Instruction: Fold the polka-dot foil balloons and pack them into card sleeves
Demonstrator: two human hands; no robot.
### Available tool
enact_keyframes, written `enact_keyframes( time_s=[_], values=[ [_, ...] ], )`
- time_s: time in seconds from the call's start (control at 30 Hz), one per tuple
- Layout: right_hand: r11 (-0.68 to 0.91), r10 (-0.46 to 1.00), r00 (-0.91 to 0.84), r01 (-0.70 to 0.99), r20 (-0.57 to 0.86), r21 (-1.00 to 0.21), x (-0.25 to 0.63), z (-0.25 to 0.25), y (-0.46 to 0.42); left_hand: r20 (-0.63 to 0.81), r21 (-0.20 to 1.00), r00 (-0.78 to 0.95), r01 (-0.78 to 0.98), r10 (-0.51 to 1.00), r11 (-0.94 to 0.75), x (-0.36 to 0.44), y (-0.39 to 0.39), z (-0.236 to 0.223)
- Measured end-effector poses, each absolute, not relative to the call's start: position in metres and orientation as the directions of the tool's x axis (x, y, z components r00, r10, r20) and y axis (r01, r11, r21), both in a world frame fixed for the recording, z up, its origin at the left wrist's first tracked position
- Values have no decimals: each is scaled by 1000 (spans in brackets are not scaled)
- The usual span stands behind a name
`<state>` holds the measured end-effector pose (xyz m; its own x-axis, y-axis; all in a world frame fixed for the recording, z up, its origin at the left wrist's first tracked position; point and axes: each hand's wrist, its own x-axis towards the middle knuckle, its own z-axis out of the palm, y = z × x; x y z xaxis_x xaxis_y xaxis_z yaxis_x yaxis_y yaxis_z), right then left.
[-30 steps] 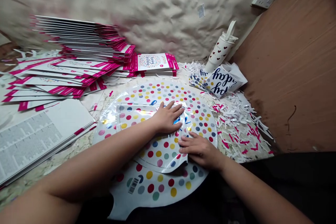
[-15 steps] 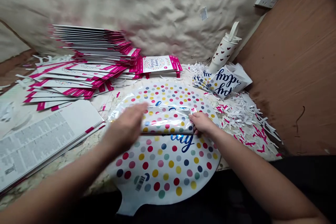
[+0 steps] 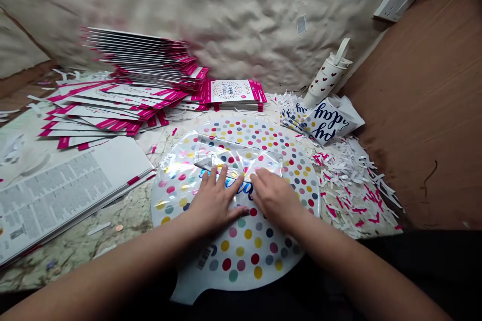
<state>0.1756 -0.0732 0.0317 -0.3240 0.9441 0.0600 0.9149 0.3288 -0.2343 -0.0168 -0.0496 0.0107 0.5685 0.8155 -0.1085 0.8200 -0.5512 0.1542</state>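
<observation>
A flat foil balloon with coloured dots and blue lettering lies in front of me, its tail toward my lap. Over its upper middle lies a shiny folded foil balloon with similar dots. My left hand lies flat with fingers spread, fingertips at the lower edge of the fold. Close beside it, my right hand has its fingers curled together against the same edge, apparently gripping the folded foil; its fingertips are partly hidden.
Pink-and-white printed packets are stacked at the back left, with a smaller packet pile beside them. Printed sheets lie left. At right are a heart-patterned bottle, folded balloons and paper shreds.
My left hand has come down flat onto the balloon, and my right hand has moved left from the folded piece's right end. The fold now looks flatter and wider. The view has shifted slightly.
</observation>
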Motion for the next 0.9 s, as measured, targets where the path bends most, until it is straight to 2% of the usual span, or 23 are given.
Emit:
enact_keyframes(
  time_s=[0.03, 0.13, 0.23, 0.3, 0.37, 0.43, 0.53, 0.6, 0.63, 0.7, 0.77, 0.83, 0.9],
  values=[
    [358, 933, -361, 920, 15, -159, 170, 27, -75, -108, 140, 573, 818, 812, -558, -17, -49, 12],
    [268, 962, -267, 963, -54, 14, 167, 20, -71, -107, 91, 593, 805, 798, -587, -15, -47, 16],
    [281, 960, -281, 958, -5, 48, 172, 31, -72, -83, 48, 596, 803, 799, -594, -10, -40, 21],
    [450, 883, -448, 893, 142, 19, 174, 40, -83, -68, 22, 636, 771, 769, -636, -8, -32, 22],
    [624, 737, -583, 781, 342, -12, 177, 42, -99, -90, 30, 713, 700, 695, -714, -11, -26, 19],
    [632, 712, -522, 768, 470, -103, 186, 32, -111, -116, 100, 766, 642, 632, -760, -18, -22, 14],
    [399, 878, -249, 853, 409, -337, 204, 5, -114, -119, 228, 782, 622, 612, -749, -31, -26, 6],
    [360, 904, -212, 847, 372, -392, 213, -10, -106, -119, 273, 806, 589, 580, -761, -34, -32, 1],
    [419, 880, -272, 830, 389, -369, 215, -13, -101, -118, 283, 821, 567, 559, -773, -35, -35, -1],
    [627, 761, -509, 735, 402, -257, 217, -14, -91, -103, 297, 850, 522, 517, -800, -36, -41, -5],
    [784, 619, -715, 586, 324, -206, 218, -9, -84, -80, 307, 874, 478, 478, -823, -40, -45, -7],
    [793, 598, -767, 527, 231, -305, 219, -2, -79, -38, 337, 890, 439, 454, -833, -45, -46, -7],
    [667, 698, -701, 563, 146, -488, 220, 4, -74, 19, 416, 882, 421, 470, -806, -50, -43, -2]
  ],
)
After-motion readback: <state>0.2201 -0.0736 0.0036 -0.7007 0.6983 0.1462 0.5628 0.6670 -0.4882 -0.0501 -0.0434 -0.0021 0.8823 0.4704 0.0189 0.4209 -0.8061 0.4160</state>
